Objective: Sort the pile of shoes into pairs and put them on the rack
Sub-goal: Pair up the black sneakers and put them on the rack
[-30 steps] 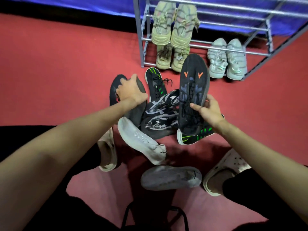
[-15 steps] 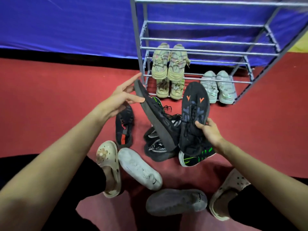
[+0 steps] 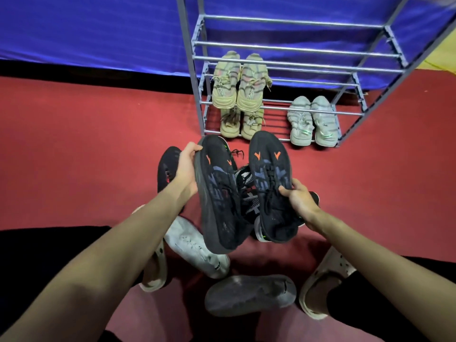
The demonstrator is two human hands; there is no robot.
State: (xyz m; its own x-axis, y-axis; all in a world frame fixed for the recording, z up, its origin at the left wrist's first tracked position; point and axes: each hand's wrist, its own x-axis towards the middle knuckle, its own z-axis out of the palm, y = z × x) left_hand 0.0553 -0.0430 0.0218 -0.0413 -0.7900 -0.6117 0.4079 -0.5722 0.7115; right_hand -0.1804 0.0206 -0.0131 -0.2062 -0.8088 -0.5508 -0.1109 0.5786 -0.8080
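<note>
The left hand (image 3: 186, 166) grips one black sneaker (image 3: 219, 193) near its toe; the right hand (image 3: 299, 201) clasps its mate (image 3: 270, 183) at mid-upper, both above the floor pile before the rack (image 3: 197, 77). Light, soft knit; firmer hold likely at the soles.

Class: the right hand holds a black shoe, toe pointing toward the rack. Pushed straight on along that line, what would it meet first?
Probably the rack's bottom front rail, beside the tan pair. The right hand and its black shoe aim there; depth is unclear.
</note>
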